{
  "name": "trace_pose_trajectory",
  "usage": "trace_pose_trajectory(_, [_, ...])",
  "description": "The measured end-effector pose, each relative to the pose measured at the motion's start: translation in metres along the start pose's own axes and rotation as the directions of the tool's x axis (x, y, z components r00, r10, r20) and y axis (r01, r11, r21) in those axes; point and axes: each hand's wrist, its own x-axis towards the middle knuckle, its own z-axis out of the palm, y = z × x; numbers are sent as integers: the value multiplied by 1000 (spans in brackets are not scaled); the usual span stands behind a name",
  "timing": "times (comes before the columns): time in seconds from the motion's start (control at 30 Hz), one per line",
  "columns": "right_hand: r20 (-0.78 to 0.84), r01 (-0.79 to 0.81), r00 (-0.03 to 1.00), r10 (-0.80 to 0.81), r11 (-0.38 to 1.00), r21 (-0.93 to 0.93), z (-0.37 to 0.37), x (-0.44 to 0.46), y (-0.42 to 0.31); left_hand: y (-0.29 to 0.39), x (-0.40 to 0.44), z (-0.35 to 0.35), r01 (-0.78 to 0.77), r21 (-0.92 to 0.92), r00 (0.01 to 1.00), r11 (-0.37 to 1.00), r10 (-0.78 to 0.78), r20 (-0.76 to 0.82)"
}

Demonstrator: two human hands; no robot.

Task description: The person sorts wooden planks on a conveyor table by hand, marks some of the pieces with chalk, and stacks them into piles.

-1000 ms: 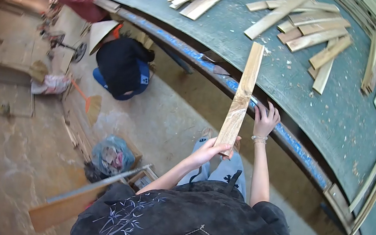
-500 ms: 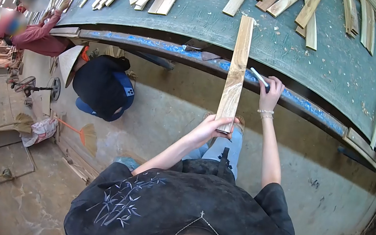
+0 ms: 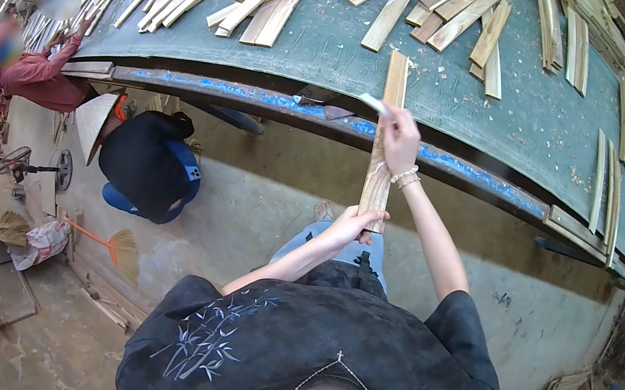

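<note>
The white stick point(image 3: 373, 103) grasped by the right hand point(image 3: 399, 139) has been brought over the plank point(image 3: 379, 175) gripped by the left hand point(image 3: 354, 225), so the plank is apparently being worked.

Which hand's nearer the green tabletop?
Right. The right hand is over the board, near the green tabletop's front edge; the left hand grips the board's near end, farther back toward the body.
</note>
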Motion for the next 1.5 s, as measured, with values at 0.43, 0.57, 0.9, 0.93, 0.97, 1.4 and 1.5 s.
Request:
trace_pose_trajectory(0.43, [95, 177, 984, -151, 764, -620, -24, -5, 1, -1, 7, 2, -55, -111, 997, 992, 60, 43])
trace_pose_trajectory(0.57, [107, 124, 992, -73, 779, -615, -40, -43, -35, 1, 2, 1, -18, -111, 999, 994, 23, 42])
trace_pose_trajectory(0.9, [143, -551, 824, 548, 834, -26, -86, -48, 79, 16, -8, -12, 14, -75, 997, 997, -8, 80])
trace_pose_trajectory(0.93, [205, -639, 765, 611, 760, 120, -84, -37, 98, 18, -9, -15, 11, -60, 996, 998, -6, 87])
trace_pose_trajectory(0.97, [199, -635, 769, 607, 762, 129, -83, -32, 115, 17, -10, -17, 8, -49, 996, 999, -4, 89])
trace_pose_trajectory(1.4, [194, -724, 542, 818, 337, 602, -45, -33, -19, 35, -1, -25, -156, 318, 987, 935, 140, 73])
trace_pose_trajectory(1.5, [316, -718, 657, 684, 440, 540, -33, -29, -52, 45, 20, -6, -320, 615, 946, 721, 278, 166])
